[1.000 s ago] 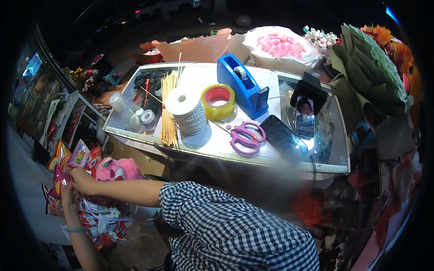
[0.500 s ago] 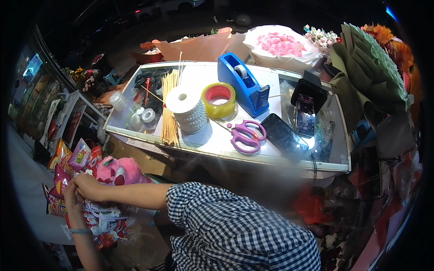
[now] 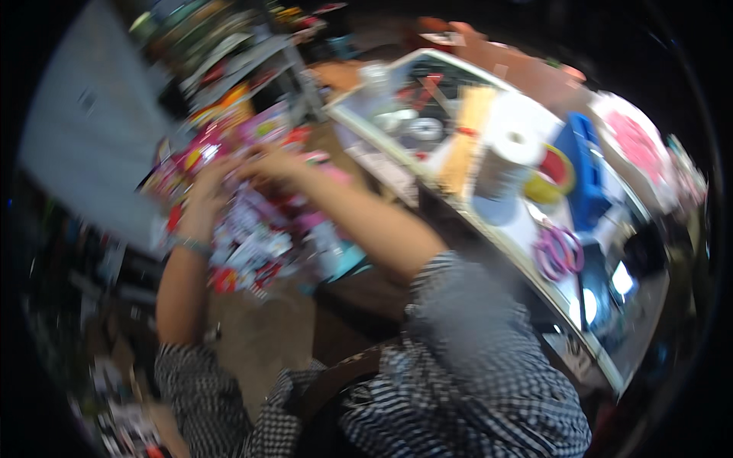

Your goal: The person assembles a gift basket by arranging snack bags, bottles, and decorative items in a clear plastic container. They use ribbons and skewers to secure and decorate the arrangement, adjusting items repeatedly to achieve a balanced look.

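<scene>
My left hand, with a band on its wrist, is at the upper left, against a bunch of colourful packets. My right hand reaches across from the right and sits close beside it, over the same bunch. Motion smears the fingers of both hands, so their grip cannot be made out. A shiny pink packet rises just past the left hand. Something pink and fluffy, a plush toy, shows partly behind my right forearm.
Right of my arms stands a glass-topped counter. On it are a bundle of sticks, a bead spool, yellow tape, a blue tape dispenser and purple scissors. A pink bouquet stands beyond.
My view has swung left, so the counter has shifted right and tilts. Both hands and the packets now appear higher and nearer the middle. My hands stay close together at the packets.
</scene>
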The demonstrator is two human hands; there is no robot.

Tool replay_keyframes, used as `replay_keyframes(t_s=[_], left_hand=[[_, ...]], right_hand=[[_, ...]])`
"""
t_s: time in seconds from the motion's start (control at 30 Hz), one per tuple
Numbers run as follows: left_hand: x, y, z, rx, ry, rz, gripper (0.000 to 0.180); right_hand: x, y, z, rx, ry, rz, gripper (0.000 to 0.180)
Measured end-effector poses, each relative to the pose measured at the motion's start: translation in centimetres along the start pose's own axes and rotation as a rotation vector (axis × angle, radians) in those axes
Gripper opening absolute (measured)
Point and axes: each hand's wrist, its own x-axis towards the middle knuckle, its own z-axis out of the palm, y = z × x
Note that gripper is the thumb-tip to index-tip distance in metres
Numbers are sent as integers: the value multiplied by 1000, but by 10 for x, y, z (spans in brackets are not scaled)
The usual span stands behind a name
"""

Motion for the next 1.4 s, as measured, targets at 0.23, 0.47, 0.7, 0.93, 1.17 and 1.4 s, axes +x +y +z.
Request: replay_keyframes(t_s=[0.23, 0.47, 0.7, 0.93, 1.17, 1.4], left_hand=[[1, 9, 25, 28, 139, -155, 14], [0, 9, 26, 32, 113, -147, 13], [0, 5, 26, 13, 139, -114, 10], [-6, 8, 27, -4, 161, -116, 11], [-2, -2, 18, -14, 122, -45, 19], [25, -16, -38, -83, 10, -118, 25]], right_hand=[[-44, -46, -33, -331, -42, 110, 29], [-60, -63, -75, -747, -8, 66, 31], [-19, -37, -37, -747, 173, -237, 36], [-8, -14, -1, -527, 161, -224, 25], [-12, -34, -3, -905, 98, -182, 23], [11, -30, -4, -1061, -86, -297, 24]])
